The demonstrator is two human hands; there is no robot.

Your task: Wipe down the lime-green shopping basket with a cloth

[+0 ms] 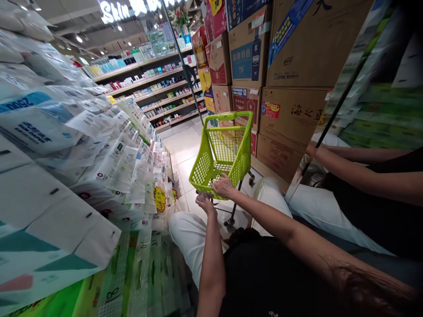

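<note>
A lime-green plastic shopping cart with a lattice basket stands on the floor before me. My right hand is at the basket's near side, its fingers curled in and a fingertip raised. Just left of it and a little lower, my left hand is closed at the near bottom corner of the basket. Something greyish shows at its fingers, too dark to name. Whether either hand grips the basket itself, I cannot tell. The cart's raised handle is at the far end, away from both hands.
Plastic-wrapped tissue packs are piled high on my left. Stacked cardboard cartons line the right, beside a mirror-like panel reflecting my arm. Product shelves stand beyond the tiled floor. My knees flank the cart's near end.
</note>
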